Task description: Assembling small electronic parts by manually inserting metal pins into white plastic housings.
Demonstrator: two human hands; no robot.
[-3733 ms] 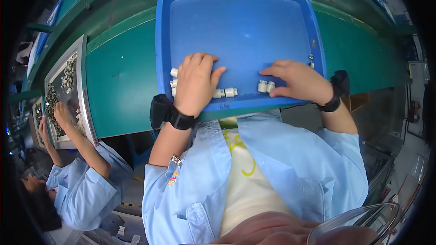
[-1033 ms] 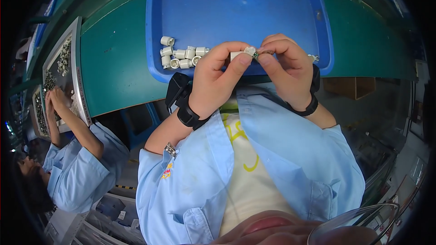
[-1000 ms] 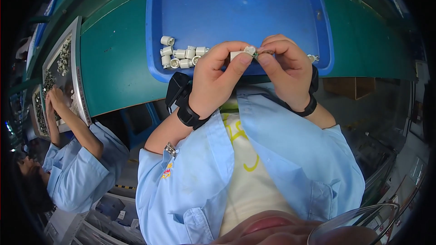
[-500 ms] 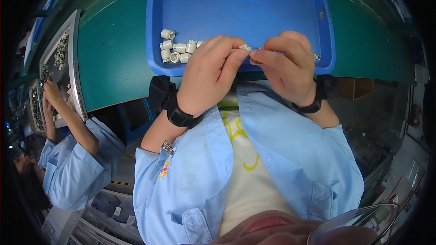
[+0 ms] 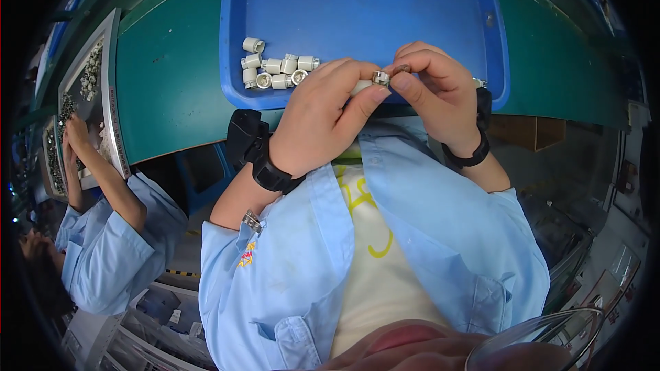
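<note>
My left hand (image 5: 328, 118) is closed around a small white cylindrical fitting (image 5: 360, 86), held between thumb and fingers. Its silvery metal end (image 5: 381, 77) points toward my right hand (image 5: 441, 99). That hand is closed too, its thumb close to the metal end. A small brown piece (image 5: 402, 69), too small to name, shows at its fingertips. Both hands are over the near edge of a blue tray (image 5: 371, 10). Left of my hands, several similar white fittings (image 5: 272, 66) lie in the tray, some on their sides and some with their round ends showing.
The tray rests on a green table (image 5: 168, 86). Another small metal-ended part (image 5: 480, 83) shows beside my right wrist. At far left, a co-worker's hands (image 5: 77, 134) are among small parts in a metal-edged tray (image 5: 113, 96). A cardboard box (image 5: 550, 133) is below the table edge at right.
The fitting's metal end now shows more clearly between my hands. My right fingers have shifted upward, and the brown piece has come up with them. More white fittings show beside my left hand.
</note>
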